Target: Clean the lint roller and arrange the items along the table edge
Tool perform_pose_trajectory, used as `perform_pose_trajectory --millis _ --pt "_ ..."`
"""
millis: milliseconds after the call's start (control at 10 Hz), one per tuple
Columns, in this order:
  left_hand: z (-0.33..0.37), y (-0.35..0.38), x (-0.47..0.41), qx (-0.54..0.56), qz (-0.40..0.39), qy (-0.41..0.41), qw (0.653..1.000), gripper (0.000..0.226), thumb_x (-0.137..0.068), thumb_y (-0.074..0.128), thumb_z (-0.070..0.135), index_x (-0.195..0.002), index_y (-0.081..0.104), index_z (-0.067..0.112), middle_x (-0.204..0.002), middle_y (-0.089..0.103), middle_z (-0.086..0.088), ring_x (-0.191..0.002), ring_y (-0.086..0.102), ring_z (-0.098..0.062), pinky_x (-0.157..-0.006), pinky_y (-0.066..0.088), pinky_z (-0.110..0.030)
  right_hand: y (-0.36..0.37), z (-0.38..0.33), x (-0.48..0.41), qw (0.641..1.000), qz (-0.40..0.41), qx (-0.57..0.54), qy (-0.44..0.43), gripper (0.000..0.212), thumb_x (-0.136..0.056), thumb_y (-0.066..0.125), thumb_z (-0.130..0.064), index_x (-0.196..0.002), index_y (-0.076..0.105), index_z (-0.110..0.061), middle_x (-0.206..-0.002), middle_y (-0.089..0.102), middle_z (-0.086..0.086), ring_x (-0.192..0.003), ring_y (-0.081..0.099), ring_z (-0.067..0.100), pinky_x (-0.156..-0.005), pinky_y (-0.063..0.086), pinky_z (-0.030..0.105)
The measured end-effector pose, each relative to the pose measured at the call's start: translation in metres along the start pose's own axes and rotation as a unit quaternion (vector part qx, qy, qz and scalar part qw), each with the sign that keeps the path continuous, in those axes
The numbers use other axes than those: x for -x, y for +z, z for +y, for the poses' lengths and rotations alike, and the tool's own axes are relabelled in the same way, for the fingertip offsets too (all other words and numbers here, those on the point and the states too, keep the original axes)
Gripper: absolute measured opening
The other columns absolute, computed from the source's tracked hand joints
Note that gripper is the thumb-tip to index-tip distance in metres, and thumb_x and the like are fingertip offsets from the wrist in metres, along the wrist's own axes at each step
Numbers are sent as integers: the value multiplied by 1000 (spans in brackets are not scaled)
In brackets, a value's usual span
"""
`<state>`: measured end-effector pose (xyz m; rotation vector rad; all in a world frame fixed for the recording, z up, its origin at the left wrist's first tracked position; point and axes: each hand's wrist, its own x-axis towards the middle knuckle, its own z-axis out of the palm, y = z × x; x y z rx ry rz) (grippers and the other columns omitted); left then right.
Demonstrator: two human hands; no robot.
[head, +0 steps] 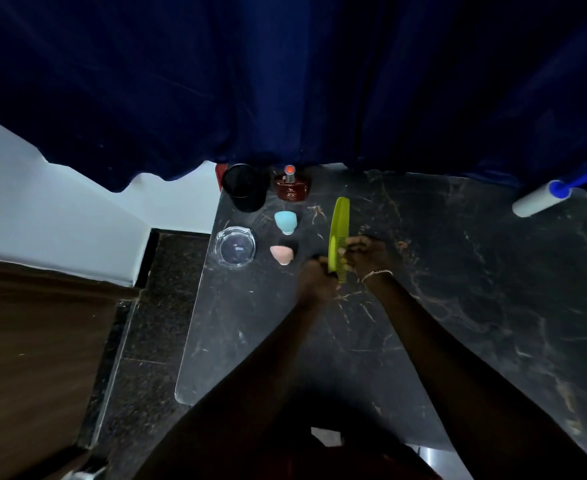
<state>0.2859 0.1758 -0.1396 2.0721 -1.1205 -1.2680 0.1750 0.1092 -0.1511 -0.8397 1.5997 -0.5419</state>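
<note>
Lime-green against the dark stone, the comb (339, 233) stands almost on end above the marble table (458, 306), held between 2 hands. The left hand (316, 275) has its fingers curled round the comb's lower end, a closed grip with the knuckles turned up. The right hand (364, 252), with a thin bracelet (377, 273) at the wrist, meets the comb from the other side about halfway up, its fingers bent in and pinching at the toothed edge. The light is poor and both hands are very dark, so I cannot tell which fingertips actually touch the teeth. The lint roller (541, 199) lies well apart from the hands at the far right corner of the table, white roll towards the middle, its blue handle running up and out of sight at the picture's edge. Along the left side sit a black cup (245, 187) and a brown perfume bottle (291, 187) at the back, tucked just under the hem of a navy curtain (285, 81) that hides the table's far edge. Nearer are a pale blue makeup sponge (286, 221), a pink makeup sponge (281, 254) and a clear glass ashtray (235, 246) close to the table's left rim. Something red behind the cup is mostly covered.
</note>
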Motion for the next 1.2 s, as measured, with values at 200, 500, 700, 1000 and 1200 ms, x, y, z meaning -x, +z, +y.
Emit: perform_pose_trajectory --millis 200,500,700,1000,1200 --pt "-6 2 -12 -60 24 22 998 25 -92 66 16 -112 73 2 -116 73 -19 -110 68 -36 -96 53 -43 18 -2 -22 999 -1 51 -4 34 -83 73 6 -115 62 9 -87 65 18 -69 64 24 -47 57 27" --pt "-18 9 -16 -142 30 87 986 27 -95 58 7 -118 65 -5 -125 61 -25 -126 49 -41 -103 43 -46 28 -1 -32 985 13 170 -33 32 -82 77 -8 -108 63 4 -110 69 29 -104 69 44 -93 54 58" --pt "-18 7 -20 -166 17 85 982 31 -98 52 6 -126 60 -7 -132 55 -26 -138 39 -41 -107 40 -44 34 -1 -33 981 44 184 -47 25 -76 82 -10 -88 60 -7 -105 71 27 -101 70 44 -91 55 59" --pt "-27 -1 -2 -196 -22 117 973 35 -101 49 14 -131 59 -2 -133 58 -23 -138 40 -44 -111 37 -47 26 12 -2 970 68 215 -90 27 -83 78 -20 -100 68 -1 -103 74 18 -99 70 31 -85 51 28" --pt "-56 -17 35 -185 11 164 969 43 -105 45 31 -144 51 14 -156 41 -12 -140 46 -32 -111 46 -42 1 37 47 947 72 244 -194 36 -89 71 -25 -121 66 -7 -122 69 12 -113 67 29 -101 50 31"
